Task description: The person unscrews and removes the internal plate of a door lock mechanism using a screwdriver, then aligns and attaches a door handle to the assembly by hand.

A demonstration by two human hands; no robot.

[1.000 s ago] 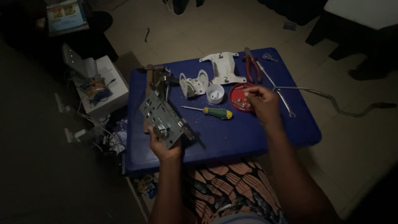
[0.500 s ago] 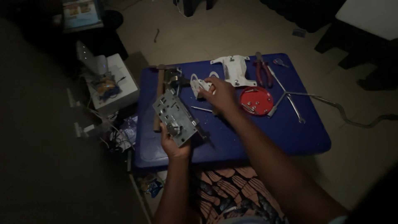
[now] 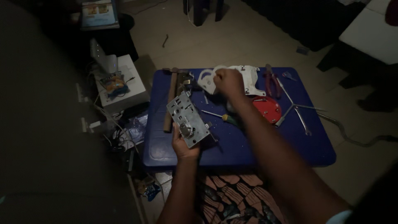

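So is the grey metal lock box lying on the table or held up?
Held up: the left hand grips the lock case from below, tilted above the blue table.

A low blue surface (image 3: pixel 248 153) on a pale tiled floor (image 3: pixel 248 45) carries a wooden-handled hammer (image 3: pixel 170 101), a yellow-and-green screwdriver (image 3: pixel 222 117), a round red lid (image 3: pixel 268 108), red-handled pliers (image 3: pixel 270 81), white plastic parts (image 3: pixel 251 79) and thin metal rods (image 3: pixel 296 108), loosely spread across its far half.

Right hand (image 3: pixel 229 82) moved from red round lid (image 3: pixel 267 109), past screwdriver (image 3: pixel 224 118), now on white handle part (image 3: pixel 206 80) at table far edge. Left hand (image 3: pixel 185 145) lifted lock body (image 3: pixel 188 120) slightly toward right hand.
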